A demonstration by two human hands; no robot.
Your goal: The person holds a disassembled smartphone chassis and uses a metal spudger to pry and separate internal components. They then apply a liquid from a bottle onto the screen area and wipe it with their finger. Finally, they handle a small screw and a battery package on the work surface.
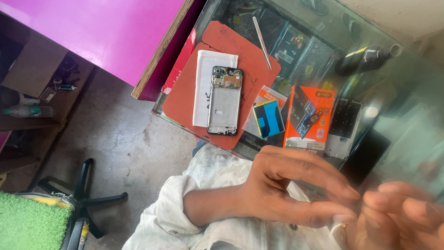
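Left hand (282, 185) and right hand (402, 213) meet fingertip to fingertip at the glass table's near edge (397, 115); fingers pressed together, anything pinched is blurred, cannot tell. Opened phone frame (225, 100) lies untouched on the red mat (185, 99), far-left corner: back off, board exposed, nothing refitted. Orange box (307, 115) nearer the hands.

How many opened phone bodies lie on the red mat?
1. The opened phone body lies on the red mat, partly over a white sheet. A dark slab by the glass counter's near edge may be another phone; too blurred to tell.
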